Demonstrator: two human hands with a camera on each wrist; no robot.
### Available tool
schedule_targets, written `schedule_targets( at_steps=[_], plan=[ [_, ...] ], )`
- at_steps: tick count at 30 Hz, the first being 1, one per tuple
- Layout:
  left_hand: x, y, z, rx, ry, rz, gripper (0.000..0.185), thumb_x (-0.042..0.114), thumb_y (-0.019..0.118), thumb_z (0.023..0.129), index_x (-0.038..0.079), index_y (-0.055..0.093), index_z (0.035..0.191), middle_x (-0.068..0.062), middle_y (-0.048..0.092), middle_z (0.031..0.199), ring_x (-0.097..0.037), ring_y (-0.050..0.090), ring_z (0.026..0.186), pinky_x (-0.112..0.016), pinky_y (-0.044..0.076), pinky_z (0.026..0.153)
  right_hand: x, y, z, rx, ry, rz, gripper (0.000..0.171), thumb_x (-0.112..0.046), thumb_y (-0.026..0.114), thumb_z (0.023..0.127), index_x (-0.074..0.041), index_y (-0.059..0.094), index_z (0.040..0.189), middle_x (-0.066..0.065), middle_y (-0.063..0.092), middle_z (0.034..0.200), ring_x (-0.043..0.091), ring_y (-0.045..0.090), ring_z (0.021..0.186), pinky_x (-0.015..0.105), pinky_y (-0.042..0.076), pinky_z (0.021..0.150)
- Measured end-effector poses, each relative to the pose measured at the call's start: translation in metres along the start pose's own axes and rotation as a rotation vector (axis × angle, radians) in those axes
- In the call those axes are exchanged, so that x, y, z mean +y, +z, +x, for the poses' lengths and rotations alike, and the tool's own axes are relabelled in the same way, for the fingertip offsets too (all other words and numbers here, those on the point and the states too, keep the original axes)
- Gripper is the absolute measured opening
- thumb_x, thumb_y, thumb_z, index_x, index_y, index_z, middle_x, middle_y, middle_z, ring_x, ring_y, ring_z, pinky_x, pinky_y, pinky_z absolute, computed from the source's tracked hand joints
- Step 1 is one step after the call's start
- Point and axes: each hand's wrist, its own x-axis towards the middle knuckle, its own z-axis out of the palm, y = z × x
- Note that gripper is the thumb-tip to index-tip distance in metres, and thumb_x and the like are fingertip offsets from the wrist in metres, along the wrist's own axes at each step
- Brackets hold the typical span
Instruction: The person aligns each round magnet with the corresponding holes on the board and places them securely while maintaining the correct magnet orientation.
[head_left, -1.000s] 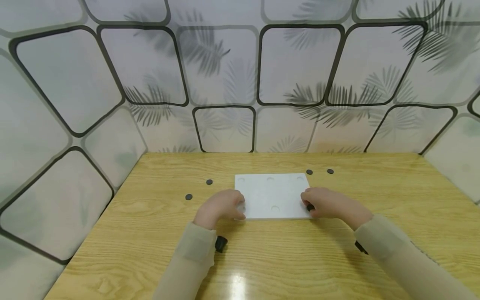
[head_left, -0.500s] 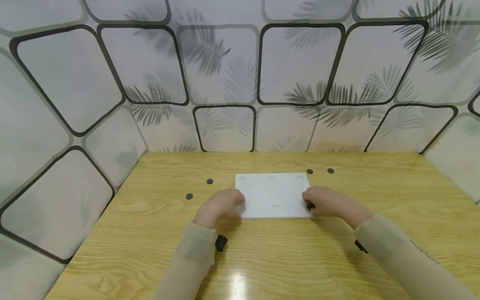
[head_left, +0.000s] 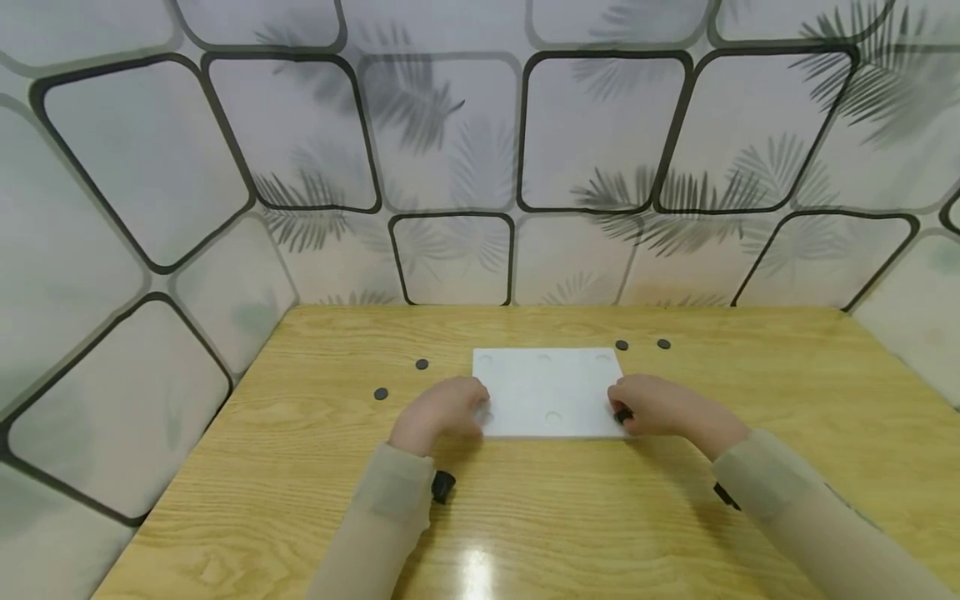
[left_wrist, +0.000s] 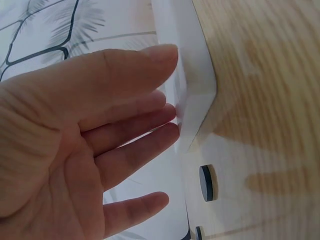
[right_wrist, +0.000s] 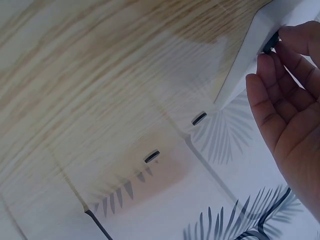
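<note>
A white rectangular board with shallow round recesses lies on the table. At its near left corner is my left hand. In the left wrist view this hand's fingers are fairly straight, and the thumb and fingertips meet the board; no disc shows between them. At the board's near right corner, my right hand pinches a small black disc between thumb and fingers, against the board. The recess there is hidden by the hand.
Two loose black discs lie left of the board, a farther disc and a nearer disc. Behind its right side lie another disc and one more disc. A patterned wall borders the wooden table.
My right hand has shifted very slightly right at the board's corner, still pinching the disc. My left thumb has drawn in a little at the near left corner. The loose discs have stayed put.
</note>
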Motion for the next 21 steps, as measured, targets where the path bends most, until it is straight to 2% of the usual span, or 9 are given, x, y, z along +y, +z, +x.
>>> schedule_targets(
  at_steps=[9,13,17,21],
  plan=[
    [-0.004,0.003,0.001,0.008,-0.005,-0.042,0.019,0.000,0.070,0.064,0.006,0.054,0.074,-0.001,0.047,0.070,-0.016,0.039,0.065,-0.029,0.036,0.061,0.000,0.001,0.000,-0.004,0.013,0.012,0.018,-0.002,0.063,0.072,-0.010,0.047,0.070,-0.002,0.038,0.066,0.013,0.034,0.060,0.027,0.030,0.055],
    [-0.007,0.002,0.000,0.025,0.035,-0.030,0.021,-0.002,0.068,0.063,0.006,0.050,0.068,-0.001,0.042,0.065,-0.016,0.036,0.061,-0.028,0.033,0.056,-0.001,0.000,-0.001,-0.010,0.034,0.027,0.017,-0.003,0.063,0.073,-0.010,0.047,0.070,-0.001,0.039,0.065,0.013,0.035,0.060,0.028,0.031,0.055],
    [-0.009,0.003,0.001,0.034,0.057,-0.006,0.019,-0.001,0.068,0.063,0.006,0.051,0.068,0.000,0.040,0.063,-0.015,0.035,0.060,-0.027,0.031,0.056,-0.002,0.000,-0.002,-0.016,0.046,0.029,0.017,-0.003,0.063,0.073,-0.011,0.048,0.070,-0.001,0.039,0.065,0.012,0.035,0.059,0.028,0.031,0.055],
    [-0.011,0.006,0.004,0.025,0.034,0.004,0.017,0.001,0.070,0.064,0.004,0.055,0.071,0.000,0.041,0.064,-0.015,0.035,0.061,-0.028,0.032,0.057,-0.002,0.001,-0.002,-0.009,0.041,0.019,0.018,-0.003,0.063,0.074,-0.011,0.047,0.069,-0.002,0.039,0.065,0.012,0.035,0.059,0.027,0.031,0.055]
  ],
)
